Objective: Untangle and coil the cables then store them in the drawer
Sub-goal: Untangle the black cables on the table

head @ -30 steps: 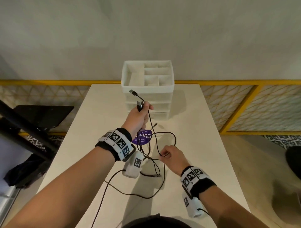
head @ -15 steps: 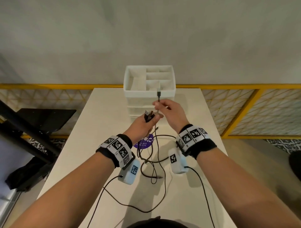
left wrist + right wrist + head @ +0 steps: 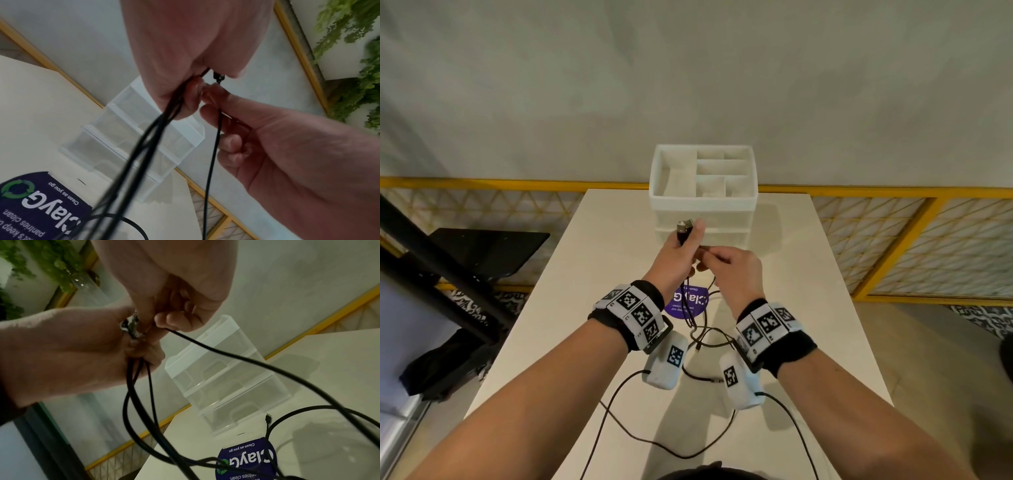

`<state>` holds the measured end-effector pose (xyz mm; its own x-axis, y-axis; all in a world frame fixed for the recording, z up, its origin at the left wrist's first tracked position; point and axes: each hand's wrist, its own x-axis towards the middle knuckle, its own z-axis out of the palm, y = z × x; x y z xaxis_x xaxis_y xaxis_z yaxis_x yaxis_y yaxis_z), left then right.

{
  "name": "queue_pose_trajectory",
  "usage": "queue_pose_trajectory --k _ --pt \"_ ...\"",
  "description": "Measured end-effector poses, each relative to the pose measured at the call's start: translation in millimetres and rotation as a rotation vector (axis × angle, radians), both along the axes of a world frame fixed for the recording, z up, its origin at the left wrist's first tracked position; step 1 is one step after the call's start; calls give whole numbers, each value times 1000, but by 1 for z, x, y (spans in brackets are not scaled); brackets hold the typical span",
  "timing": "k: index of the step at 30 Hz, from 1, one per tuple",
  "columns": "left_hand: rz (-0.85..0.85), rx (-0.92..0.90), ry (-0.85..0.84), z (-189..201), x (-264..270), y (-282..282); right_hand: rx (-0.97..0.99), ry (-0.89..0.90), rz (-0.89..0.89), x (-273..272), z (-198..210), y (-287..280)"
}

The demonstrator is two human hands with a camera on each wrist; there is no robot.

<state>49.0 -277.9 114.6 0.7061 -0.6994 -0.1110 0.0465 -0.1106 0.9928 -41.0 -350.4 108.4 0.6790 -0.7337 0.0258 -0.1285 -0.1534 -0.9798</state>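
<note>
Several thin black cables [image 3: 693, 329] hang from my left hand [image 3: 690, 236] down to a loose tangle on the table. My left hand grips them in a fist, and their metal plugs [image 3: 684, 226] stick out above the thumb. The right hand [image 3: 709, 260] is close beside it and pinches one cable [image 3: 211, 162] just below the left fist. In the right wrist view the plugs [image 3: 130, 326] show in the left hand [image 3: 72, 353], and a cable [image 3: 226, 353] runs down from the right hand's fingertips [image 3: 174, 319]. The white drawer unit [image 3: 703, 202] stands behind both hands, its drawers closed.
The drawer unit's top is an open divided tray [image 3: 671, 178]. A round purple sticker [image 3: 688, 303] lies on the table [image 3: 808, 308] under the hanging cables. Wires from the wrist cameras trail over the near table. A yellow railing [image 3: 893, 192] runs behind the table.
My right hand rose from the table with a cable end, carried it up in front of the drawer unit, and now sits lower against the left fist. The left hand moved up and right slightly.
</note>
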Motion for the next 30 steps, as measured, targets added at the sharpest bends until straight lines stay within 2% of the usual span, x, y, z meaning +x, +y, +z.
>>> queue_pose_trajectory --k 4,7,11,14,16,19,21,24,26,30 --pt "25 50 -23 3 -3 -2 -46 -1 13 1 -4 6" --pt "57 56 -50 3 0 -2 -158 30 65 1 -6 9" --pt "108 -26 -42 13 1 -4 172 35 291 5 -16 20" --pt "137 -35 -96 27 -1 -8 212 64 356 12 -18 30" --pt "147 -105 -54 40 1 -10 189 56 328 13 -17 33" --pt "154 -297 147 57 11 -11 75 28 253 7 -22 32" --pt "217 -345 199 64 21 -7 -21 32 200 0 -24 26" --pt "349 -400 273 62 34 4 3 2 112 -6 -22 12" --pt "392 -347 293 50 37 13 49 -50 80 -6 -15 3" --pt "467 -23 235 9 37 33 -43 -79 132 -2 7 -14"
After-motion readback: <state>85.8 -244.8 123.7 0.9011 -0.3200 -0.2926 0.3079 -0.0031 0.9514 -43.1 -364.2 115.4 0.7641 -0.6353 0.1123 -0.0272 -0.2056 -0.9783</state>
